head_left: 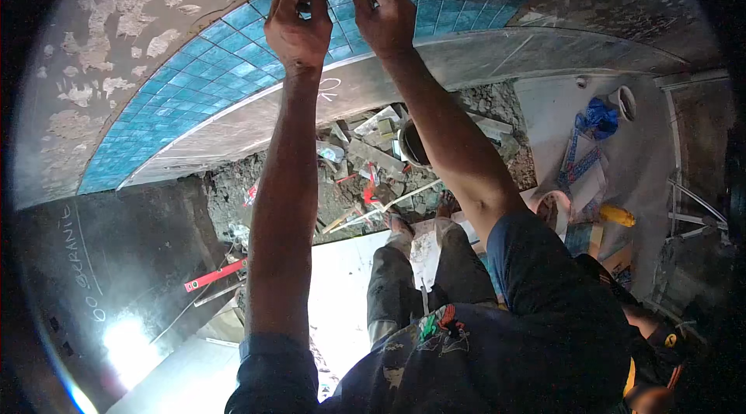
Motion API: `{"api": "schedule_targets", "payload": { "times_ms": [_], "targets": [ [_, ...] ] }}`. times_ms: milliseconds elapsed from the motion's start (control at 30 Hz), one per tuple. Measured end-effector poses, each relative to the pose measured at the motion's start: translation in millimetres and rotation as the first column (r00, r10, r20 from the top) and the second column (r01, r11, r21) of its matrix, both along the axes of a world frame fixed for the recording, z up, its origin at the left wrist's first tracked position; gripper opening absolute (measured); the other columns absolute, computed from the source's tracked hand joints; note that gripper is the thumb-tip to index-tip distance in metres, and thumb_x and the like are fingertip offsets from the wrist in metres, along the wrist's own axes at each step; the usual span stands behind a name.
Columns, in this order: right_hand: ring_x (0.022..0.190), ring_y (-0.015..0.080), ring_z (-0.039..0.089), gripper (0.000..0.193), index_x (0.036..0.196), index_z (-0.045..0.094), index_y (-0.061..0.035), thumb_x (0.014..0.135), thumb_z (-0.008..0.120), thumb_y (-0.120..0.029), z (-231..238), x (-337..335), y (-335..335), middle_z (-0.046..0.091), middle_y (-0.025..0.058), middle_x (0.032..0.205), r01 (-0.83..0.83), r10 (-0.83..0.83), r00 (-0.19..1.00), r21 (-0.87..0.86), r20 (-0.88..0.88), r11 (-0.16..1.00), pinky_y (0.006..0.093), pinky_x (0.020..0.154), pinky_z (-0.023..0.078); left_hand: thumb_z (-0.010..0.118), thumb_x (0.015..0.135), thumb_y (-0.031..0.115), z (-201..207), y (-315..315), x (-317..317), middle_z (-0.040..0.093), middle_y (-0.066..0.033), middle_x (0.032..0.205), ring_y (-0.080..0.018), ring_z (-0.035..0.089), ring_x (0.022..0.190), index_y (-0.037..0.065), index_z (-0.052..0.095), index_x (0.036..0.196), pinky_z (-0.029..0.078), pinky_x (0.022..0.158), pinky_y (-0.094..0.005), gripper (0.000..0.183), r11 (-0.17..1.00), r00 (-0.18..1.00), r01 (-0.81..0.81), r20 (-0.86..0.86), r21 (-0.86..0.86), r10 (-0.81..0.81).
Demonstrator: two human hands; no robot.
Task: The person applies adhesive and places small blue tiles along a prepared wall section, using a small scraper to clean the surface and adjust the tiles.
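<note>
Both my arms reach up to a band of blue square tiles point(186, 87) that curves across a rough grey wall. At the band's upper edge, my left hand point(299, 31) is closed, its thumb and fingers pinched together against the tiles. A short way to the right, my right hand point(386, 17) is also closed in a pinch at the tile joints. Whatever sits between the fingertips of either hand is too small or hidden to make out. Thin pale joint lines run between the tiles.
Below lies rubble with broken offcuts point(377, 157) and a dark round bucket point(413, 142). A red spirit level point(215, 276) leans at left, near a glaring lamp point(130, 352). Blue plastic point(598, 118) and a yellow object point(618, 216) lie right; part of another person point(660, 340) shows lower right.
</note>
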State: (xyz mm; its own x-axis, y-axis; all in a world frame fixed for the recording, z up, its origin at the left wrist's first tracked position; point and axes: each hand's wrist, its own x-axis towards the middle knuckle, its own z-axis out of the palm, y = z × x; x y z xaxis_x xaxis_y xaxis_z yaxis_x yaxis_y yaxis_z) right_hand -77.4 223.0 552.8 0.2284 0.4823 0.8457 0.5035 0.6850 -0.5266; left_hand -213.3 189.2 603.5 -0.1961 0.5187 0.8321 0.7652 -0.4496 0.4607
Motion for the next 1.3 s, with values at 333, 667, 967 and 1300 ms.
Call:
{"api": "schedule_targets", "payload": {
  "times_ms": [333,667,967,1300],
  "targets": [
    [0.070,0.0399,0.065,0.012,0.086,0.063,-0.0080,0.082,0.074,-0.012,-1.3,-4.0,0.4,0.062,0.0166,0.078,-0.011,0.012,0.999,-0.011,0.047,1.000,0.0468,0.062,0.053,0.081,0.085,0.008,-30.4,-30.3,5.5,0.075,-0.0084,0.088,-0.0177,0.072,0.073,0.007,0.076,0.090,0.057,0.069,-0.0313,0.008,0.994,0.993,0.062,0.102,-0.093,-0.052],
    [0.065,0.0406,0.062,0.019,0.074,0.051,-0.0062,0.082,0.068,-0.005,13.3,-10.6,-8.9,0.059,0.0161,0.071,0.033,-0.030,0.997,-0.050,0.070,0.998,0.0471,0.057,0.049,0.079,0.086,0.007,-107.2,-112.5,-4.6,0.074,-0.0104,0.090,-0.0194,0.071,0.075,0.004,0.075,0.091,0.055,0.070,-0.0326,0.007,0.919,0.973,0.049,0.228,-0.392,0.046],
    [0.066,0.0409,0.061,0.016,0.075,0.052,-0.0063,0.082,0.067,-0.004,6.1,-10.1,-3.2,0.059,0.0170,0.072,0.050,-0.049,0.997,-0.009,0.055,0.999,0.0486,0.057,0.048,0.072,0.086,0.000,-84.8,-99.4,-7.2,0.071,-0.0107,0.089,-0.0269,0.067,0.077,0.007,0.073,0.095,0.054,0.072,-0.0383,0.011,0.959,0.993,0.103,0.084,-0.264,-0.083],
    [0.066,0.0388,0.062,0.012,0.079,0.056,-0.0054,0.087,0.066,-0.004,4.2,-15.6,-6.7,0.059,0.0168,0.074,0.081,-0.081,0.997,0.004,0.009,0.997,0.0475,0.060,0.049,0.070,0.088,0.002,38.1,8.0,0.0,0.073,-0.0139,0.113,-0.0358,0.068,0.107,0.013,0.076,0.112,0.055,0.091,-0.0444,0.027,0.973,0.925,0.225,-0.325,0.054,-0.195]
  ]
}}
